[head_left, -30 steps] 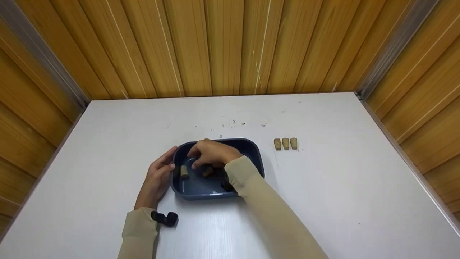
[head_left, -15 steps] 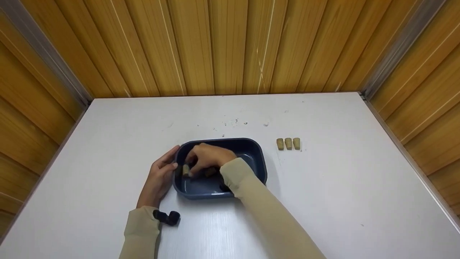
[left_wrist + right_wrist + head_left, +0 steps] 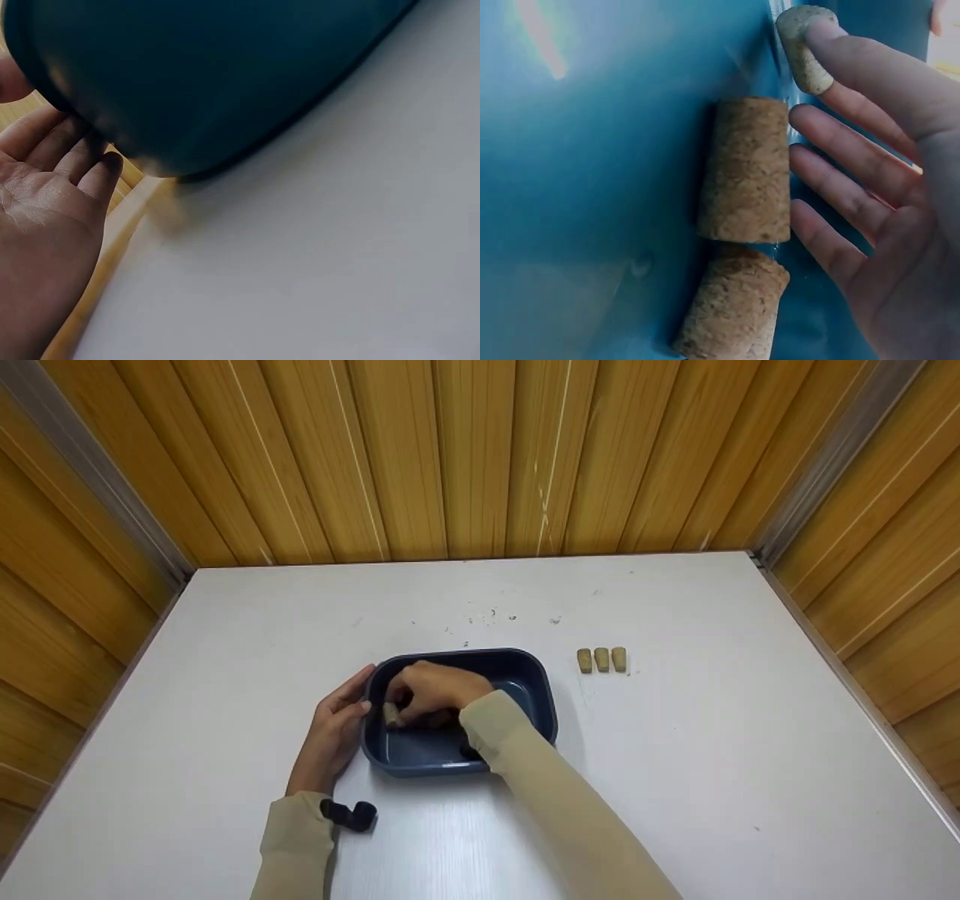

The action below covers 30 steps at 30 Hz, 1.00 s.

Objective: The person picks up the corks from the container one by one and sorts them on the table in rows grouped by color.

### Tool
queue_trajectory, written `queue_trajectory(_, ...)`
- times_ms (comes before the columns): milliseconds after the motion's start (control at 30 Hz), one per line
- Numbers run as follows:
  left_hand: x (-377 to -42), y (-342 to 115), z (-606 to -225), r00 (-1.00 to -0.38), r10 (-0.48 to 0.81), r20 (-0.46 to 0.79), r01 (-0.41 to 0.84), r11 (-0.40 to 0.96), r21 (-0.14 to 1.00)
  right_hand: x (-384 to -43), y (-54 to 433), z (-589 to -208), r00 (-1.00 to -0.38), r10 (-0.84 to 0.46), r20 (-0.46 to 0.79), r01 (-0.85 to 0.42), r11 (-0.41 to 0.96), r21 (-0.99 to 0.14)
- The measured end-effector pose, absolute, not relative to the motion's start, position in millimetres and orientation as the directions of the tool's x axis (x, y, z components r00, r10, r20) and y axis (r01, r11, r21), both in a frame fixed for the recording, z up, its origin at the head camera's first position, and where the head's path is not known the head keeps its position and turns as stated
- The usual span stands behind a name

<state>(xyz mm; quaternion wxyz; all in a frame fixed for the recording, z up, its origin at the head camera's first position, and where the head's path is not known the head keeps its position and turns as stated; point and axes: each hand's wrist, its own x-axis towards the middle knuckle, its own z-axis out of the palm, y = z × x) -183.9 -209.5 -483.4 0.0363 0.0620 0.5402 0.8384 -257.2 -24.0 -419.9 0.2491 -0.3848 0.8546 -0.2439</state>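
Note:
A dark blue rectangular tray [image 3: 431,770] with rounded corners stands on the table. At its left side my left hand [image 3: 339,727] rests, thumb at the rim and fairly straight fingers along the outer wall; in the left wrist view those fingers [image 3: 64,146] touch the wall. My right hand [image 3: 439,686] reaches down inside the tray. Between thumb and index finger it pinches a tapered cork stopper [image 3: 804,52], its other fingers spread. Two more cork stoppers, one upright in the right wrist view [image 3: 746,171] and one tilted [image 3: 731,307], lie close by the fingertips.
To the right of the tray, three cork stoppers [image 3: 601,659] stand side by side in a row on the white table [image 3: 712,735]. Wood-look panels [image 3: 472,457] wall off the back and both sides. Dark specks mark the tabletop behind the tray.
My right hand has moved left and down inside the tray and taken a cork stopper near its left wall, tilting it. The left hand has stayed against the tray.

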Motion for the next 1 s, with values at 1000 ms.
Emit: queue_trajectory(1000,-184.0,-209.6,-480.9,-0.991,0.104,0.081,0.039,-0.356,0.934,-270.4,57.2,-378.7,-0.621,-0.768,-0.154,-0.458,0.516,-0.724)
